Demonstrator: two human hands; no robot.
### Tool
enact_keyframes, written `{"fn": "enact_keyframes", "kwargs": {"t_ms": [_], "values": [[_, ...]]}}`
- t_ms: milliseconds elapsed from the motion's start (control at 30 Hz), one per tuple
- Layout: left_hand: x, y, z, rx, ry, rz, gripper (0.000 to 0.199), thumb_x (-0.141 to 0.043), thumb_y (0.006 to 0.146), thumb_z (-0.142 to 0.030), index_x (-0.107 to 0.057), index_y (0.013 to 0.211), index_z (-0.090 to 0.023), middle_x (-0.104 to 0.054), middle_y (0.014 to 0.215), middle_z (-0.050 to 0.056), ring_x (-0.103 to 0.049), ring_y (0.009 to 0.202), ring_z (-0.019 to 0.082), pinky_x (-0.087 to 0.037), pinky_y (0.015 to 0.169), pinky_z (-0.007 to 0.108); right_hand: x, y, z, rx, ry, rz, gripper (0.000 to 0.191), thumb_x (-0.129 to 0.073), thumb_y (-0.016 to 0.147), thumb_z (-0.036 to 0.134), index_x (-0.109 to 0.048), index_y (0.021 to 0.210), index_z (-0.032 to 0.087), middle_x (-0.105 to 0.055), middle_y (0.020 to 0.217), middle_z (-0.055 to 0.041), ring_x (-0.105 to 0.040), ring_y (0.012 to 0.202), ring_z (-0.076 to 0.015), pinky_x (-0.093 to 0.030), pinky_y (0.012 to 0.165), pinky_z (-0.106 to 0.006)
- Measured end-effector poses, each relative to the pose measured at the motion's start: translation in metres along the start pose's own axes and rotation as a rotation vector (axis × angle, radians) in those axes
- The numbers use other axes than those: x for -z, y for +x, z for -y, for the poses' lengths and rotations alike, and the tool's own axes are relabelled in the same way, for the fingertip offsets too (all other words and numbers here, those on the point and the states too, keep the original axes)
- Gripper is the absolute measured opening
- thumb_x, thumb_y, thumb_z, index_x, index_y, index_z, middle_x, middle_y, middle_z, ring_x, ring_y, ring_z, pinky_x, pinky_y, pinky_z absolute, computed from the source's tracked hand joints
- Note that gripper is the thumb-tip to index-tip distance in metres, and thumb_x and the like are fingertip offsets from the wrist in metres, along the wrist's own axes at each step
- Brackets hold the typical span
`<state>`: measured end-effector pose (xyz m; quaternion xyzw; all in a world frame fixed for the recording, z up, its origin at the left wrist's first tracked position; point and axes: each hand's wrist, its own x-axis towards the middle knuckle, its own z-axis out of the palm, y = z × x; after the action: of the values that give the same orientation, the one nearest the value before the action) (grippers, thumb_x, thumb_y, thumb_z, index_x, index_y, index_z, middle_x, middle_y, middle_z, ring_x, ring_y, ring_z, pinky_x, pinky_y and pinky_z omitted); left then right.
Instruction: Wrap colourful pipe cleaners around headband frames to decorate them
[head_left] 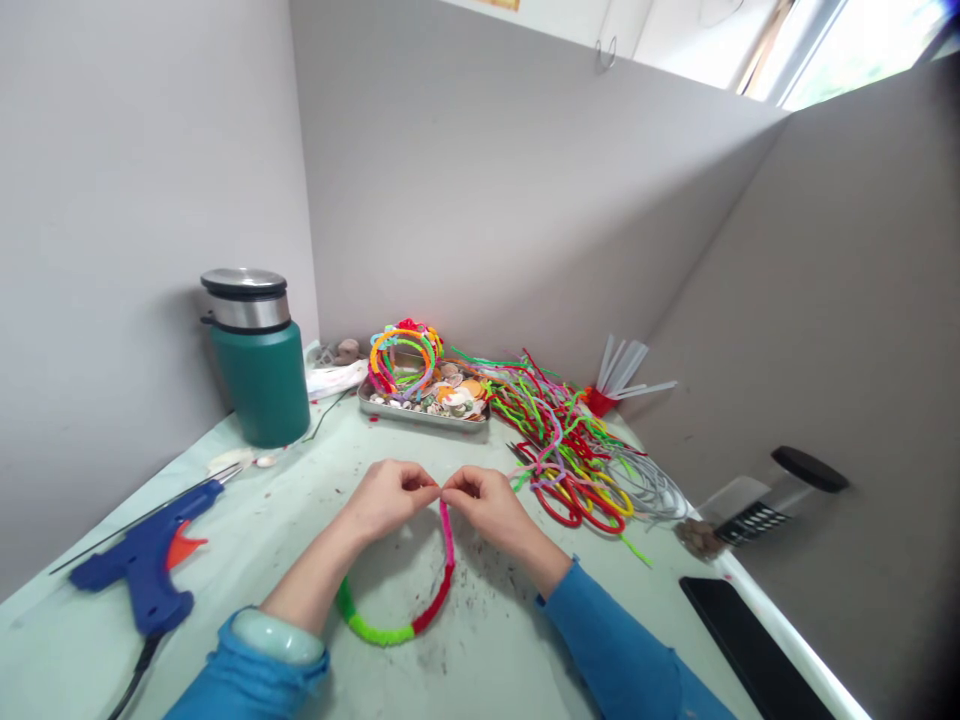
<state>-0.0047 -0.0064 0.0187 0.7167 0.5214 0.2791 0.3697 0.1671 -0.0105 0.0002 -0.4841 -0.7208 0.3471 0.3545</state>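
Observation:
A ring wrapped in fuzzy pipe cleaner (384,635), with green, red and pink sections, hangs down toward the table from my fingertips. My left hand (394,497) pinches the top of it, thumb and index finger pressed together. Right beside it, my right hand (487,503) pinches the ring near the upper end of the pink section. The fingertips of both hands meet or nearly meet. My left forearm hides the ring's left side.
Blue glue gun (142,560) and green flask (262,370) at left. Behind, a metal tray (427,418) holds shells and colourful rings (405,360). Right: pipe cleaners (540,400), red-handled scissors (559,505), a red cup of glue sticks (602,402), a jar (787,495), a black phone (750,645).

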Motion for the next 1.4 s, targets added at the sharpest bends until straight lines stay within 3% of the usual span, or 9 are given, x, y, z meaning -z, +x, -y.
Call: {"fn": "enact_keyframes", "kwargs": {"t_ms": [133,467,700,933,1400], "values": [[-0.001,-0.001,-0.001,-0.001,0.035,0.02,0.033,-0.051,0.066,-0.041,-0.069,0.07,-0.014,-0.059,0.057,0.001,-0.048,0.055,0.013,-0.034,0.051,0.022,0.0,0.002,-0.005,-0.048,0.032,0.016,0.008,-0.056,0.072,0.021,-0.061,0.068,0.016,-0.059,0.064,0.0005,-0.051,0.061,-0.0122,-0.037,0.055,-0.021],[-0.007,-0.001,0.005,-0.054,0.107,0.052,0.032,-0.049,0.068,-0.04,-0.065,0.06,-0.013,-0.05,0.05,-0.002,-0.042,0.05,0.01,-0.028,0.048,0.02,-0.007,-0.004,0.005,0.115,-0.005,-0.106,0.01,-0.052,0.078,0.02,-0.059,0.071,0.018,-0.058,0.07,-0.0009,-0.051,0.07,-0.014,-0.038,0.065,-0.023],[-0.002,0.001,0.002,-0.014,0.055,-0.011,0.033,-0.049,0.068,-0.04,-0.07,0.074,-0.016,-0.06,0.058,0.0,-0.048,0.056,0.013,-0.033,0.052,0.021,-0.001,0.0,0.005,0.009,0.122,-0.108,0.015,-0.047,0.08,0.026,-0.06,0.084,0.02,-0.06,0.076,-0.0009,-0.05,0.058,-0.0117,-0.039,0.055,-0.022],[-0.002,0.002,0.007,-0.02,-0.055,0.065,0.032,-0.05,0.068,-0.038,-0.068,0.076,-0.013,-0.06,0.063,0.001,-0.048,0.058,0.013,-0.034,0.054,0.022,-0.003,0.0,0.003,0.13,0.0,-0.144,0.011,-0.054,0.075,0.017,-0.063,0.081,0.019,-0.061,0.08,-0.0019,-0.053,0.074,-0.0143,-0.039,0.066,-0.024],[0.006,-0.003,-0.007,0.023,-0.217,0.18,0.024,-0.054,0.067,-0.035,-0.057,0.06,-0.013,-0.044,0.05,-0.005,-0.035,0.048,0.008,-0.027,0.048,0.022,0.005,-0.004,0.01,0.283,0.022,0.003,0.017,-0.052,0.076,0.01,-0.061,0.086,0.018,-0.054,0.085,-0.0017,-0.049,0.067,-0.0107,-0.038,0.06,-0.022]]}}
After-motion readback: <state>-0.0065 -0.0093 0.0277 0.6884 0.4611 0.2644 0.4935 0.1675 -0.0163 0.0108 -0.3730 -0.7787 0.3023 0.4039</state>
